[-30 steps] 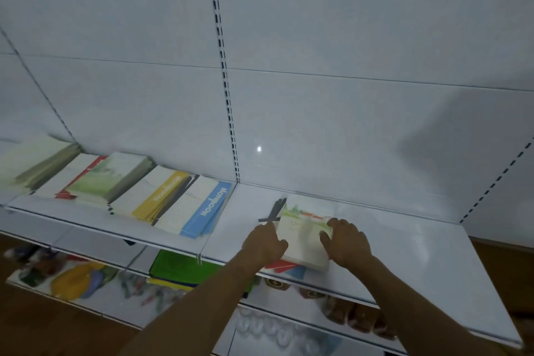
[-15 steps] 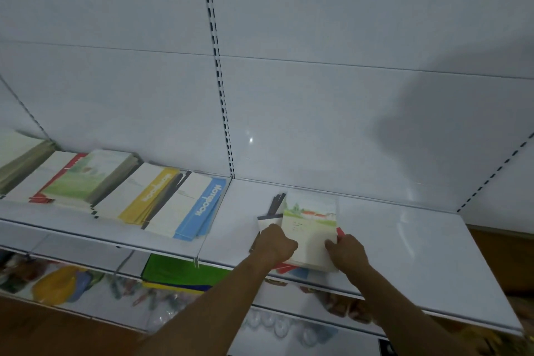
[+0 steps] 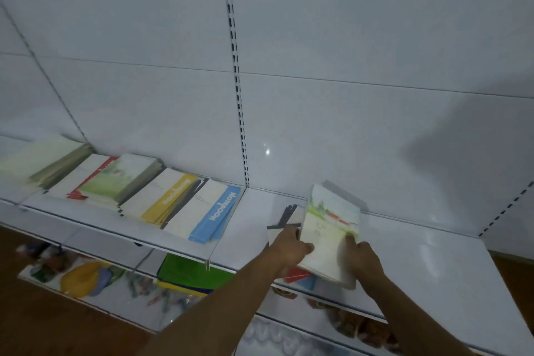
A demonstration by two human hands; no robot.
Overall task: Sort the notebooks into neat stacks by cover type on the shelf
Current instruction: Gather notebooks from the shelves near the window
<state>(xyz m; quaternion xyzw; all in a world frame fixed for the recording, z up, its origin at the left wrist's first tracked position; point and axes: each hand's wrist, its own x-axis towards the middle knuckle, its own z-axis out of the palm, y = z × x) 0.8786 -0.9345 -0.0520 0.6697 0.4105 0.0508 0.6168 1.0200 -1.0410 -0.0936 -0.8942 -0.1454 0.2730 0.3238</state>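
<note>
A bundle of landscape-cover notebooks (image 3: 329, 237), pale with green and a red roof, is tilted up off the white shelf (image 3: 433, 263). My left hand (image 3: 289, 248) grips its left edge and my right hand (image 3: 361, 257) grips its lower right edge. Under the bundle lie a red-cover and a blue-cover notebook (image 3: 300, 276), and dark-spined ones (image 3: 284, 218) stick out behind my left hand. Further left on the shelf sit stacks: blue-band notebooks (image 3: 211, 211), yellow-band notebooks (image 3: 167, 196), green landscape notebooks (image 3: 124, 176), red-edged ones (image 3: 86, 176) and a pale stack (image 3: 43, 159).
A white back wall with slotted uprights (image 3: 239, 113) rises behind the shelf. A lower shelf holds a green pack (image 3: 190, 272), a yellow item (image 3: 81, 277) and small packaged goods. Bare shelf surface extends to the right of my hands.
The bundle's far end has lifted from lying flat to tilting up off the shelf, held by both hands. The view has shifted left and slightly back.
</note>
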